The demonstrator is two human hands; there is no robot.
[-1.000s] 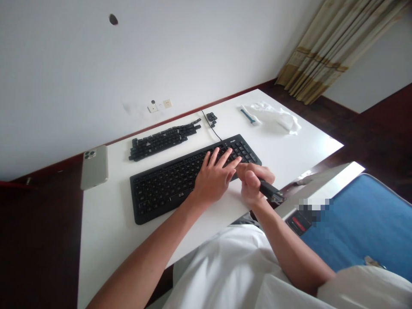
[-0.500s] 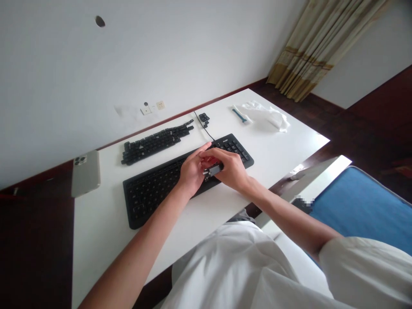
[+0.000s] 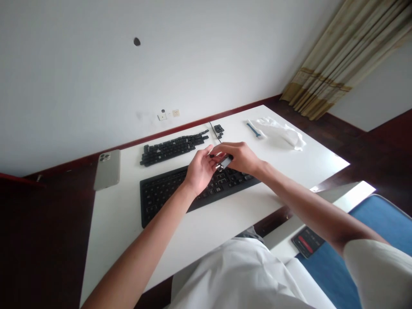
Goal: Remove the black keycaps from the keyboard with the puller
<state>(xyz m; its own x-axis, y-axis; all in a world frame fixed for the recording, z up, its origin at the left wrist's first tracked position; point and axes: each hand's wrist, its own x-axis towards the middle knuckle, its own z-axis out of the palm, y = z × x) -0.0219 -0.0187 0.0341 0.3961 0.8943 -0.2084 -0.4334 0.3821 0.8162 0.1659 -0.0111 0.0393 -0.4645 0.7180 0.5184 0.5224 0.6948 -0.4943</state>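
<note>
The desk (image 3: 128, 240) supports the black keyboard (image 3: 164, 186); loose keycaps (image 3: 174, 147) lie behind it. Above the keyboard, the right hand (image 3: 243, 158) has its grip closed around the metal-ended tool (image 3: 224, 163); the left hand's (image 3: 198, 172) grip state is indeterminable.

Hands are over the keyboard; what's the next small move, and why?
Probably settle the small black piece in the left hand: it shows at the fingers where both hands meet, and the right hand already holds a metal-ended tool. Loose black keycaps lie behind the keyboard.
</note>
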